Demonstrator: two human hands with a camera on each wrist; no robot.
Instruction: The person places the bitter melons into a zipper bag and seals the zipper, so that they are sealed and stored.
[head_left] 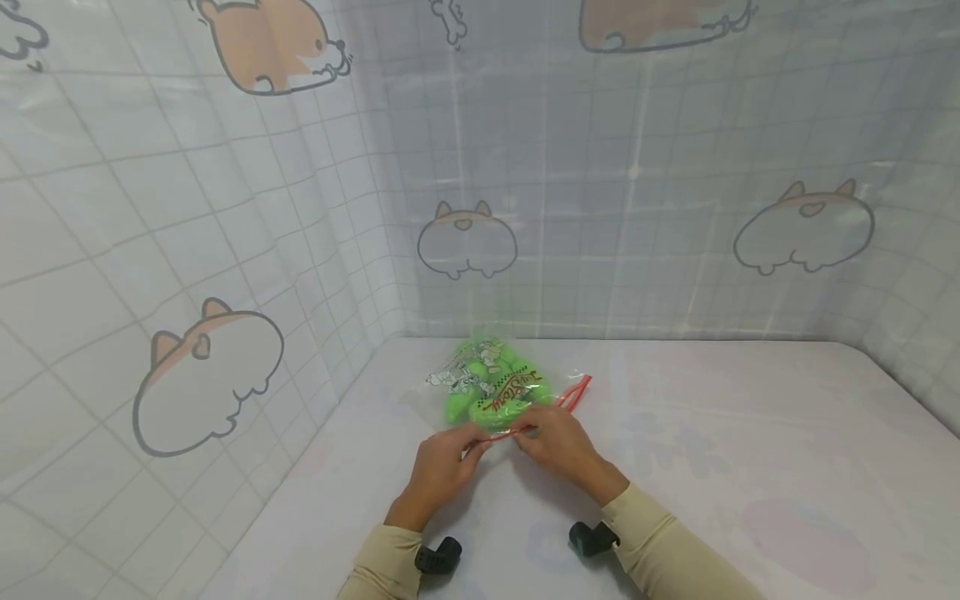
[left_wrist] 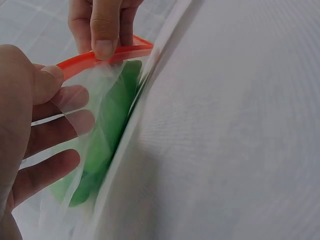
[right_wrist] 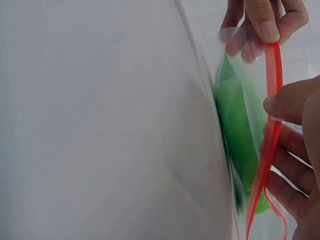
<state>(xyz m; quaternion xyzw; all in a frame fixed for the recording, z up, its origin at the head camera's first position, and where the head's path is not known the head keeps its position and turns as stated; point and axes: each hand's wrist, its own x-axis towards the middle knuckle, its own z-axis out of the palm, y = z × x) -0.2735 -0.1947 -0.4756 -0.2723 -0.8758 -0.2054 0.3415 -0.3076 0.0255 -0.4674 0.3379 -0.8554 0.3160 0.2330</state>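
A clear zip bag (head_left: 512, 388) with printed lettering and cartoon figures lies on the table. Bright green rounded items (left_wrist: 105, 125) fill it; their kind is unclear through the plastic. Along its near edge runs a red zip strip (right_wrist: 273, 65). My left hand (head_left: 444, 467) pinches the strip near one end between thumb and fingers, its other fingers behind the clear plastic. Close by on the right, my right hand (head_left: 561, 446) pinches the same strip, with a small pale slider (right_wrist: 276, 119) at its thumb. Past this hand, the strip splits into two edges.
A pale, faintly patterned cloth covers the table (head_left: 675, 433). Curtains (head_left: 555, 208) with a grid and cartoon dogs hang behind it and along both sides. Each wrist wears a black camera (head_left: 440, 557) by the beige sleeve.
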